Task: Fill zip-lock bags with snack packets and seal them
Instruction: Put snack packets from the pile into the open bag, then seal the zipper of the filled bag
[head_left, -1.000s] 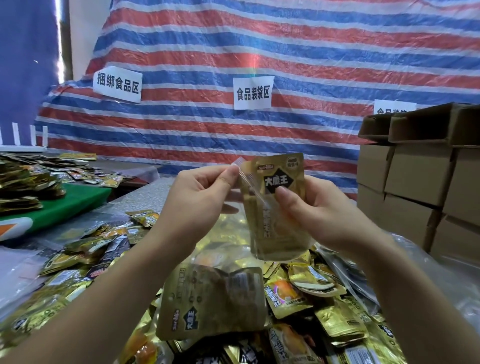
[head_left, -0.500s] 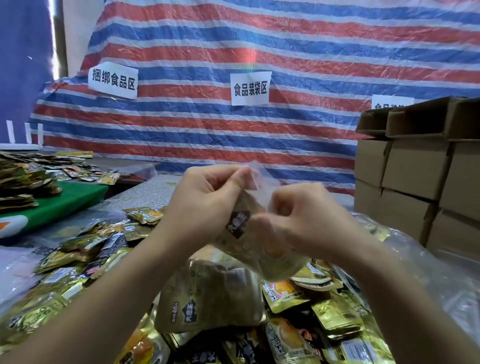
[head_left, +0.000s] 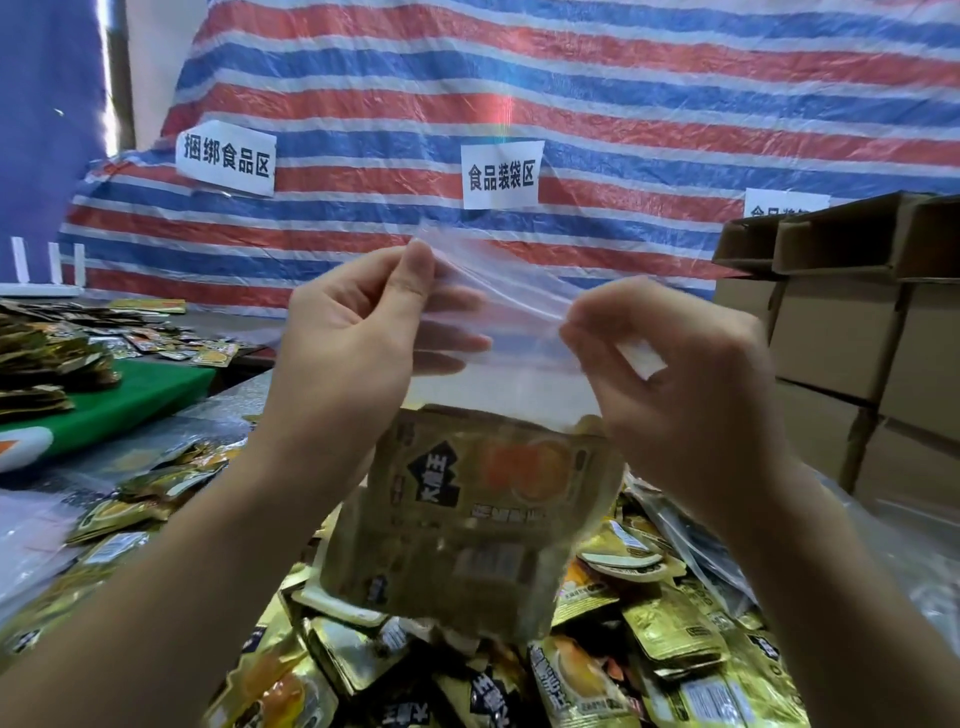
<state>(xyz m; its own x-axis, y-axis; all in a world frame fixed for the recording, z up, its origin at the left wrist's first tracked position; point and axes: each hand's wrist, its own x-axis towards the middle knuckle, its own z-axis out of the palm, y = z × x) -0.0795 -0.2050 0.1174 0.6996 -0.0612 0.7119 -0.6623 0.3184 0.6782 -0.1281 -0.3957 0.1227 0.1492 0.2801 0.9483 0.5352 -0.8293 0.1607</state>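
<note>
Two hands (head_left: 353, 338) (head_left: 691, 384) pinching one zip-lock bag (head_left: 509, 332), gold packets (head_left: 483, 519) inside

Striped tarp backdrop, boxes stacked at right.
Red-blue-white tarp (head_left: 623, 104) carries white paper signs (head_left: 501, 174); cardboard boxes (head_left: 852, 332) right, green mat (head_left: 140, 395) left.

Ahead of me hangs a striped tarp (head_left: 623, 93) in red, blue and white, with three paper signs (head_left: 500, 174) taped to it; the rightmost is partly hidden behind stacked cardboard boxes (head_left: 841, 332) on my right. To my left lies a green mat (head_left: 130, 395), and beyond it stands something white, perhaps a router (head_left: 41, 283).
</note>
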